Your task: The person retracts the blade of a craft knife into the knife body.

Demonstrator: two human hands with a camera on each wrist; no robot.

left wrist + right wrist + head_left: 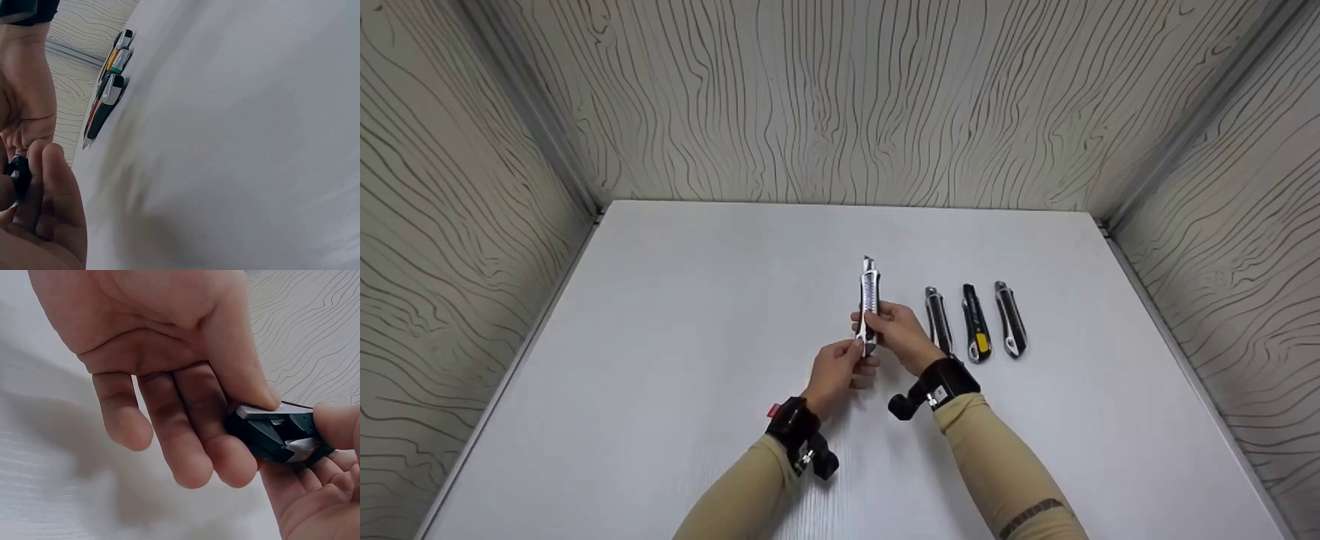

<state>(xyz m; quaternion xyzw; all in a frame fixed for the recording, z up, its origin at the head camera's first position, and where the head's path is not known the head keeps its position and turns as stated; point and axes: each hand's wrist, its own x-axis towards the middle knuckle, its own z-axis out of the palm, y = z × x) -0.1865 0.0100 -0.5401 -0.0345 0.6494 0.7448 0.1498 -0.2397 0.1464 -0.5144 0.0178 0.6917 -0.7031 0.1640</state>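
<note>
In the head view, a silver and dark utility knife (870, 289) points away from me, held above the table by both hands. My right hand (906, 336) grips its middle from the right, thumb on top. The left hand (834, 373) pinches its near end between thumb and fingers. The right wrist view shows the knife's dark green end (264, 439) between the right hand (152, 343) and the left hand (315, 500). Only a dark bit of the knife (20, 175) appears in the left wrist view. Whether its blade is out, I cannot tell.
To the right lie three more utility knives: a silver and dark one (937, 319) close to the right wrist, a black and yellow one (975, 322), and another silver and dark one (1011, 319). Patterned panels (825, 97) wall the white table (697, 300) at the back and sides.
</note>
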